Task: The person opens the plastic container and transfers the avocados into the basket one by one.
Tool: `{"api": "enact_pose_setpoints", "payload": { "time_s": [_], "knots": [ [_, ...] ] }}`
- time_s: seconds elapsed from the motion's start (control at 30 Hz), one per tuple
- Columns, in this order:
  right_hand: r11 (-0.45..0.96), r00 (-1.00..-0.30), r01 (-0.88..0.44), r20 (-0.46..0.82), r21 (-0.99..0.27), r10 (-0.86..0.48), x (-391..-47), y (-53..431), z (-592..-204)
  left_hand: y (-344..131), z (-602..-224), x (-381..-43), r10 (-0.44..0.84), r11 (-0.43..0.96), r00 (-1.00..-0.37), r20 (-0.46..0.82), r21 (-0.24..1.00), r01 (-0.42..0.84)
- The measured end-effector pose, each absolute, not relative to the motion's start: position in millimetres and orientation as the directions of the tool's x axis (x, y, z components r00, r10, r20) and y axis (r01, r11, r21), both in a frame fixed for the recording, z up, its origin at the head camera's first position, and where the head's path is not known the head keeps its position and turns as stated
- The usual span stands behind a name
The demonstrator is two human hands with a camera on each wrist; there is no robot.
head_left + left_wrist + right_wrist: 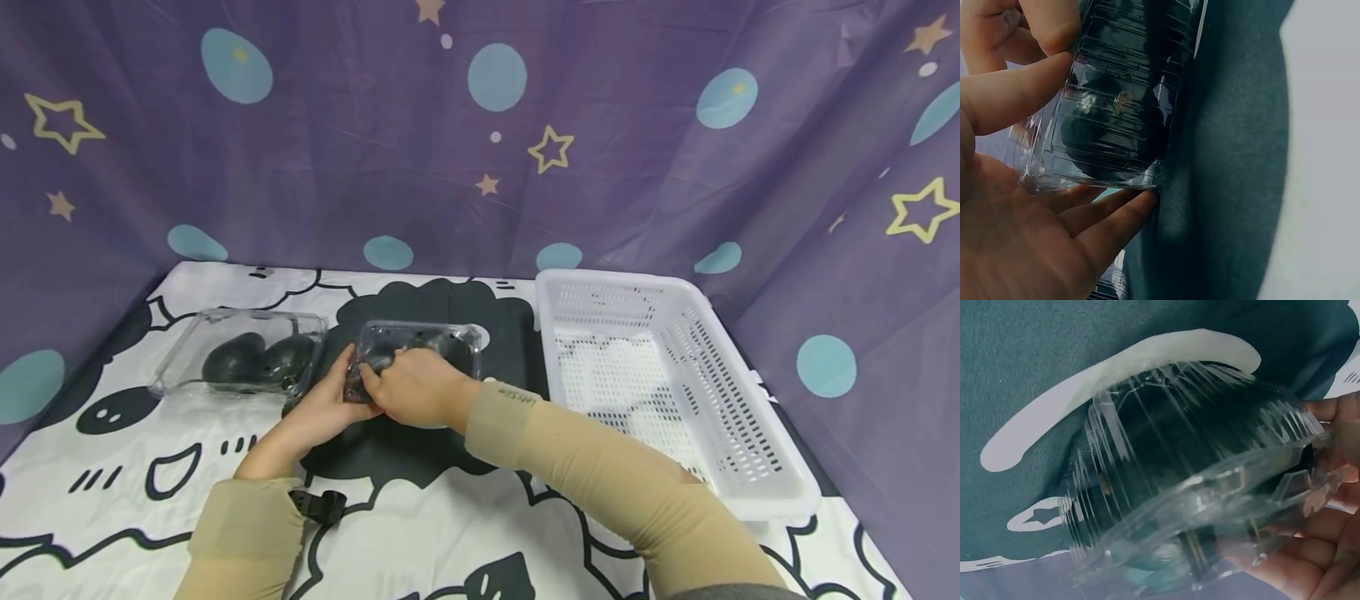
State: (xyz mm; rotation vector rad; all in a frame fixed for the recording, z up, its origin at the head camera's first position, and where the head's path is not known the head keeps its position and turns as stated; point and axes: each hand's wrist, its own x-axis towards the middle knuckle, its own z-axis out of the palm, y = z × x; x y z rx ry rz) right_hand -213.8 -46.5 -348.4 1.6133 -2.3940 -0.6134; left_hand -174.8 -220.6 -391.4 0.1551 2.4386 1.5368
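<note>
A clear ribbed plastic box (471, 336) with dark rounded fruits that look like avocados (1107, 134) stands on the dark patch of the cloth. My left hand (327, 406) grips its left end, thumb at the rim and the other fingers against the end wall, as the left wrist view shows. Over the near left corner reaches my right hand (420, 386), its fingers curled at the rim. In the right wrist view the box's ribbed wall (1166, 431) and its flanged rim show. My right hand hides much of the contents in the head view.
To the left stands another clear plastic box (167, 365) holding two dark avocado-like fruits (234, 358). A white perforated basket (776, 500) stands at the right, beyond my right forearm. A purple curtain (360, 150) hangs behind the printed cloth (420, 542).
</note>
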Motion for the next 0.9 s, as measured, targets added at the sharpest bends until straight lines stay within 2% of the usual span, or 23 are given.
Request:
{"api": "enact_pose_setpoints", "payload": {
  "time_s": [0.37,0.7,0.9],
  "knots": [
    [0.315,-0.388,-0.824,-0.064,0.471,-0.92,-211.9,-48.6,-350.6,-219.2,-385.9,-173.6,0.202,0.441,-0.95,-0.238,0.888,-0.129],
    [0.326,-0.391,-0.8,-0.026,0.503,-0.92,-211.4,-48.0,-351.9,-218.8,-383.4,-177.0,0.212,0.426,-0.947,-0.241,0.895,-0.132],
    [0.33,-0.421,-0.816,-0.097,0.475,-0.902,-211.5,-47.9,-346.5,-218.7,-382.0,-176.2,0.22,0.43,-0.94,-0.26,0.891,-0.146]
  ]
}}
